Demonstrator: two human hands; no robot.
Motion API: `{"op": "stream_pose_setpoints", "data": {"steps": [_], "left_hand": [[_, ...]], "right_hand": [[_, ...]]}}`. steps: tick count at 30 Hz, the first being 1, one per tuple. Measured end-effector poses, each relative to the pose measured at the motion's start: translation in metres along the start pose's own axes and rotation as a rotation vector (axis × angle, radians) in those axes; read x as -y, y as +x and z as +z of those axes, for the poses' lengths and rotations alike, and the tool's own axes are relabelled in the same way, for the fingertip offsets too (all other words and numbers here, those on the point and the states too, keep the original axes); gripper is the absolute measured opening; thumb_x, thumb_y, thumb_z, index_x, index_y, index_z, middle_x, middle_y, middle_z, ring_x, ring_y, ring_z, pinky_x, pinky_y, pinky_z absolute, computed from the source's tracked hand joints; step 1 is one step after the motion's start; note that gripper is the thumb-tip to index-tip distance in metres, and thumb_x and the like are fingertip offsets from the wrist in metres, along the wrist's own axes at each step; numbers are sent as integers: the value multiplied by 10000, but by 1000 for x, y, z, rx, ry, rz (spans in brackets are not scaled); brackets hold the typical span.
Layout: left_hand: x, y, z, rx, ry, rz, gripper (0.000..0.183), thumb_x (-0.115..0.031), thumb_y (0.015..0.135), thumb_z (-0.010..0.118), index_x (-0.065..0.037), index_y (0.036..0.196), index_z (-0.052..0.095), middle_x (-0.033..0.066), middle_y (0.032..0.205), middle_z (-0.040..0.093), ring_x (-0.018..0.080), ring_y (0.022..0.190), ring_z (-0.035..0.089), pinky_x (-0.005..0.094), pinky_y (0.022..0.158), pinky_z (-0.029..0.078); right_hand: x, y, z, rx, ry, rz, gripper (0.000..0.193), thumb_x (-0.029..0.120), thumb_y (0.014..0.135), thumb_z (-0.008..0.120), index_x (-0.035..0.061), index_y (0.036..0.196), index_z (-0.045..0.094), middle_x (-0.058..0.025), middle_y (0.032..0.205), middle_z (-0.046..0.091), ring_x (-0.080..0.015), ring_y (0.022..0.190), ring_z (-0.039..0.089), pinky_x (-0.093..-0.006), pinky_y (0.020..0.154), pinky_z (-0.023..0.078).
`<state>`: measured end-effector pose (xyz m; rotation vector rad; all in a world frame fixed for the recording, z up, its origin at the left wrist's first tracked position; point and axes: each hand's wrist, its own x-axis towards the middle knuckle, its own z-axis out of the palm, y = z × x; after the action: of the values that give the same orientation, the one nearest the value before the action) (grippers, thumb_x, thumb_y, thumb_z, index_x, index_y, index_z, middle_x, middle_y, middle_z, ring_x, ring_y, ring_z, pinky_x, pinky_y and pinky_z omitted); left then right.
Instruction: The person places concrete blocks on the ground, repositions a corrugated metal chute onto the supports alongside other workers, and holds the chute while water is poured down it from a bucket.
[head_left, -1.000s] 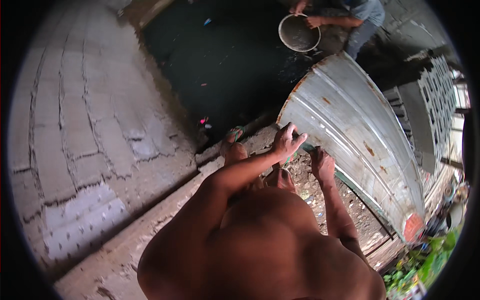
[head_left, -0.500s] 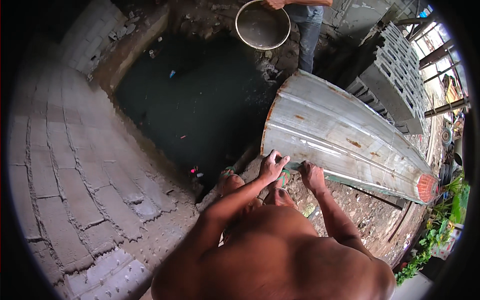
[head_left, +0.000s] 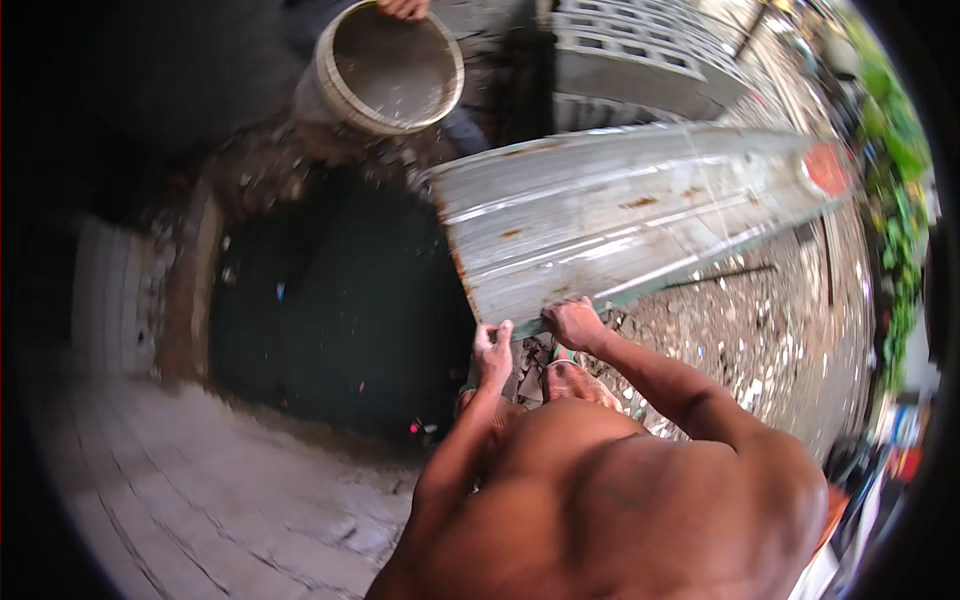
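A long, ribbed metal roofing sheet (head_left: 600,205), grey with rust spots, stretches away from me to the right. My left hand (head_left: 492,350) grips its near corner, thumb up. Along the near edge, just right of that corner, my right hand (head_left: 574,323) is closed over the sheet's rim. The sheet's left end juts over the edge of a pit filled with dark water (head_left: 330,310). At its far right end shows a reddish-orange patch (head_left: 827,170).
Another person's hand (head_left: 403,8) holds a large round bucket (head_left: 392,70) beyond the pit. Hollow concrete blocks (head_left: 640,60) are stacked behind the sheet. A block wall (head_left: 200,490) borders the pit at lower left. Rubble ground (head_left: 740,330) lies right of my feet; green plants (head_left: 900,240) grow at far right.
My view has turned, so the pit and sheet appear rotated. The bucket looks nearer and tilted. Both my hands keep hold of the sheet's near edge.
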<state>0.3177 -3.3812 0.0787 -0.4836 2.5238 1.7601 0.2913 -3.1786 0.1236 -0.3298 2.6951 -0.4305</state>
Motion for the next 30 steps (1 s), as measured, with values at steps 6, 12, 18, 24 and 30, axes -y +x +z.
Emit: {"op": "stream_pose_setpoints", "data": {"steps": [6,12,18,24,30], "left_hand": [[17,10,3,67,-6,-47,526,-503,879,660,11,868,550,80,760,537,195,722,483,376,685,437],[5,4,14,135,-65,-48,475,-439,926,631,22,854,536,67,757,507,171,719,459,349,672,429],[36,14,1,26,77,60,607,-511,928,595,93,913,541,156,802,540,261,753,489,415,719,433],[24,-9,1,30,48,-55,657,-570,906,600,81,946,520,170,880,534,246,756,513,389,610,481],[24,-4,0,99,3,19,614,-558,881,646,42,887,515,110,775,513,202,673,498,365,552,467]], "right_hand": [[1,-11,12,-173,-37,-5,248,276,891,555,144,1078,648,-116,1042,668,-309,1065,601,-514,918,420],[-7,-24,28,-295,-59,15,287,221,847,563,153,1115,641,-81,1005,636,-288,1081,563,-546,1005,348],[0,-9,41,-333,-88,-44,225,276,845,561,164,1029,624,-44,928,612,-253,998,569,-479,880,419],[-4,-12,57,-288,-63,-61,209,272,881,528,160,1027,628,-57,940,630,-260,1012,584,-454,819,438],[-11,-19,48,-266,11,-60,222,289,880,540,162,1033,640,-63,928,657,-278,1005,597,-488,794,440]]}}
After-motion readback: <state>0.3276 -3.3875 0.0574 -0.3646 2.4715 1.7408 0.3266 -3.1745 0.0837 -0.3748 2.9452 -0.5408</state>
